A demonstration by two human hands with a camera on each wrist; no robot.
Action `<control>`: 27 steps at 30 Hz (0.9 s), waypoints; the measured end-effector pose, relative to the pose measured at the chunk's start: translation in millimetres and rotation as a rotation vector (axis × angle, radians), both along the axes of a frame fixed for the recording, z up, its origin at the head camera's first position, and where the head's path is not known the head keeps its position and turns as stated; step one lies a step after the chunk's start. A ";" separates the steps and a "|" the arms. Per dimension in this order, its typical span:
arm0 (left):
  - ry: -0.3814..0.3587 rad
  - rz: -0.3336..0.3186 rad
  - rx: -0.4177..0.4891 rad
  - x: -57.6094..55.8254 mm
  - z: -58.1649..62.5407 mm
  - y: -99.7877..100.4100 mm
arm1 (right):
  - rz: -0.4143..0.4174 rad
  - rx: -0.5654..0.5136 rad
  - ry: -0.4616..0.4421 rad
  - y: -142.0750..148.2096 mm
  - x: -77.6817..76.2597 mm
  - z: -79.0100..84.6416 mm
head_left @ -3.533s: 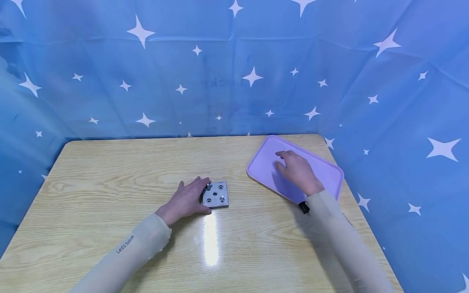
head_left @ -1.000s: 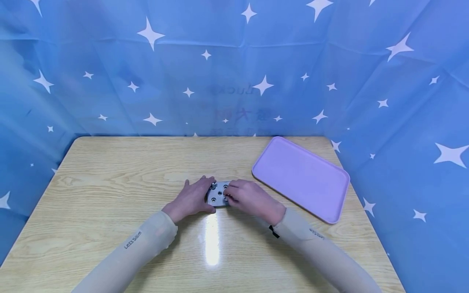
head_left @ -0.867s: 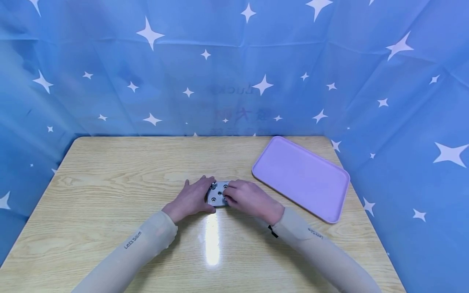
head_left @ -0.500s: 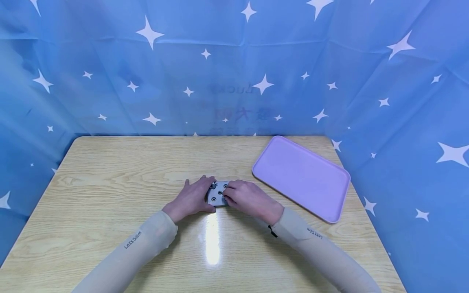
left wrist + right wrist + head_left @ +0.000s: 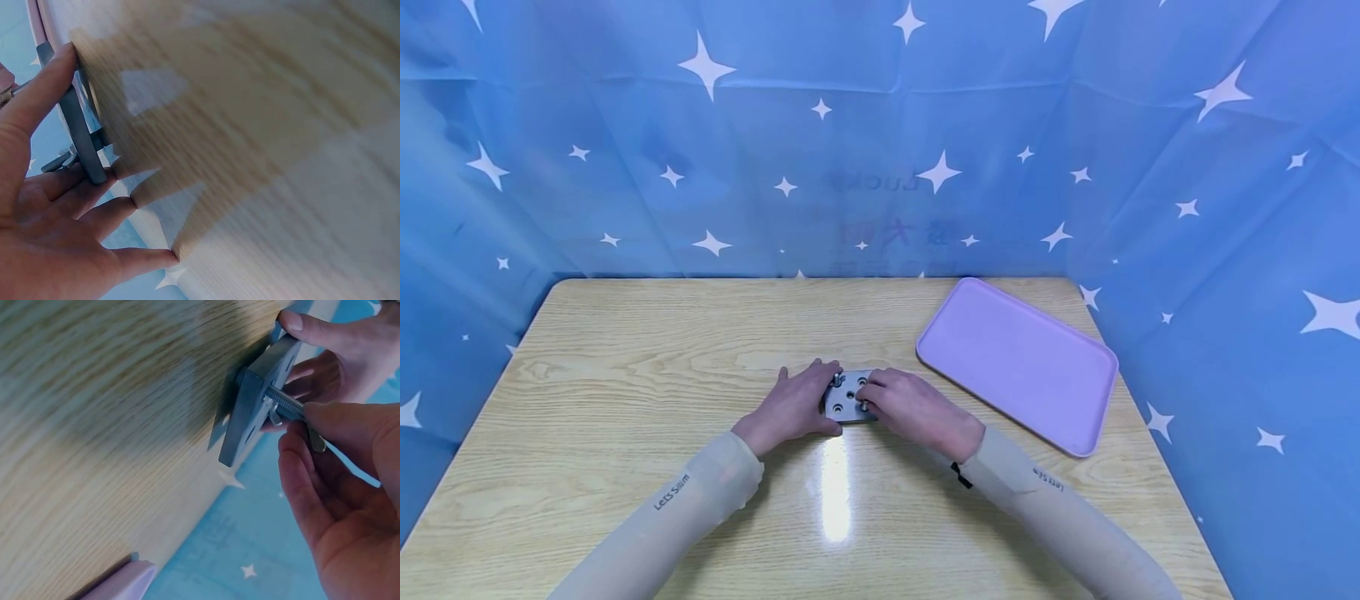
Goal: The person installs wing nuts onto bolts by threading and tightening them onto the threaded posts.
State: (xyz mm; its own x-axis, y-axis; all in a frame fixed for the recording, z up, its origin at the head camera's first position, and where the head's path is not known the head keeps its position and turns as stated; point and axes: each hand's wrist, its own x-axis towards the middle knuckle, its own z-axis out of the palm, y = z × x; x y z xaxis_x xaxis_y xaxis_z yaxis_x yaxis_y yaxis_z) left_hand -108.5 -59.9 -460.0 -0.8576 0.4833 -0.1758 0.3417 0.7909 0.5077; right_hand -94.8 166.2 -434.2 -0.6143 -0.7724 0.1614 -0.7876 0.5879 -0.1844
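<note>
my right hand (image 5: pixel 916 408) has moved off the rectangular purple tray (image 5: pixel 1018 367) and pinches a metal wing nut (image 5: pixel 317 441); my left hand (image 5: pixel 790 408) grips the square grey metal plate (image 5: pixel 849 408).

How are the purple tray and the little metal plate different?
Colour: the purple tray is light purple, while the metal plate is grey.
Size: the purple tray is much bigger than the metal plate.
Shape: the purple tray has a raised rim and no holes showing; the metal plate has holes.
Touch: the left hand grips the metal plate, but no hand touches the purple tray.
Both are flattish and four-sided.
</note>
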 end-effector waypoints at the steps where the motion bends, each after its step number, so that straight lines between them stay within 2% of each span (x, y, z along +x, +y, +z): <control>1: -0.003 0.000 0.001 0.1 -0.1 0.1 | 0.003 -0.002 -0.007 0.5 -0.2 0.2; 5: -0.008 0.001 0.007 0.3 -0.4 0.4 | 0.010 -0.005 -0.030 2.1 -1.2 1.1; 11: -0.003 0.000 0.005 0.3 -0.4 -0.6 | -0.025 0.011 -0.006 0.2 -2.0 0.8; 15: 0.006 0.000 0.010 0.5 -0.4 -1.0 | -0.096 0.006 0.031 -4.0 -0.7 -1.1; 23: 0.015 0.004 0.003 0.2 -0.6 -0.2 | -0.305 -0.006 0.095 -16.4 8.9 -10.2; 27: 0.015 0.003 0.001 0.0 -0.8 -0.1 | -0.351 0.004 0.155 -20.9 11.8 -13.8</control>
